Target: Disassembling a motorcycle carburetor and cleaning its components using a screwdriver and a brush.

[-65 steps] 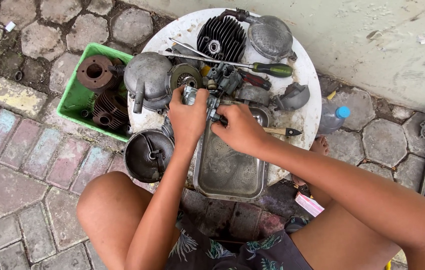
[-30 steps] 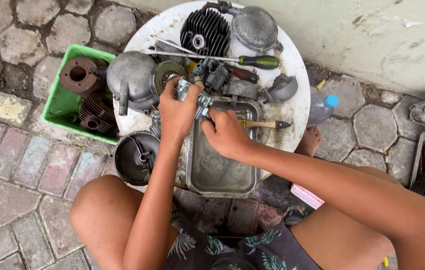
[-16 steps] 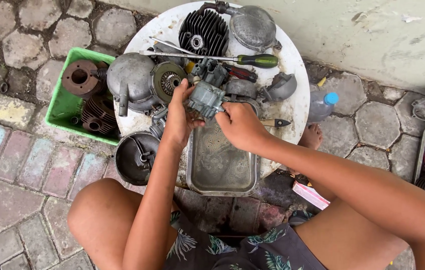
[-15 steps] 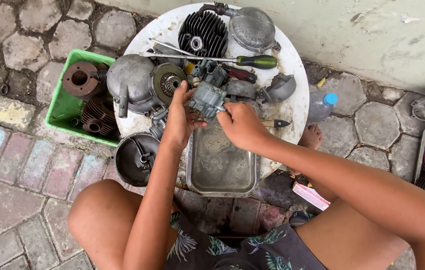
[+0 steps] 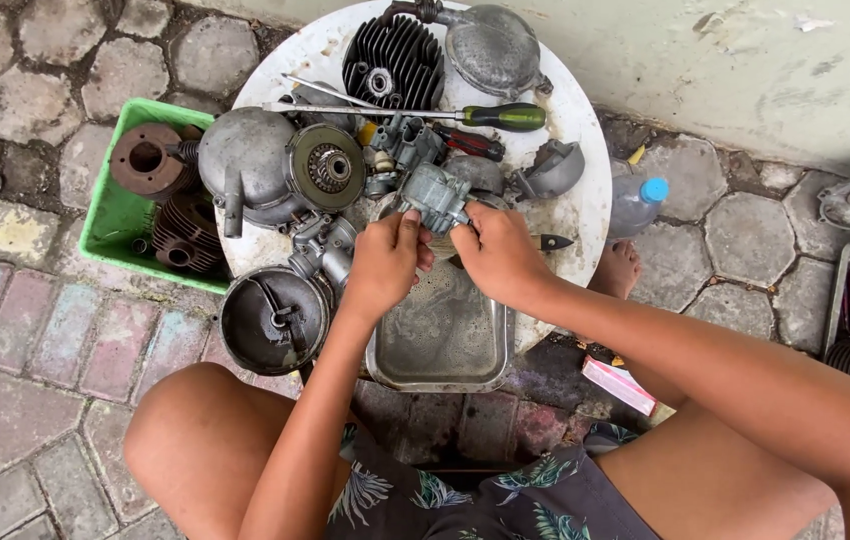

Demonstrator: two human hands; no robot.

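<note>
- Underfoot runs a rough pavement of grey hexagonal stones (image 5: 745,235), dirt packed in the joints.
- At lower left sits a strip of faded pink and bluish rectangular bricks (image 5: 35,335).
- Along the top stands a pale, stained plaster wall (image 5: 745,70).
- A round white tabletop (image 5: 585,190) stands in flat, even daylight.

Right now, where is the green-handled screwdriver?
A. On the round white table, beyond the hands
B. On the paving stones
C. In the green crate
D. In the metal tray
A: the green-handled screwdriver lies on the round white table, past both hands holding the grey metal part.
</note>
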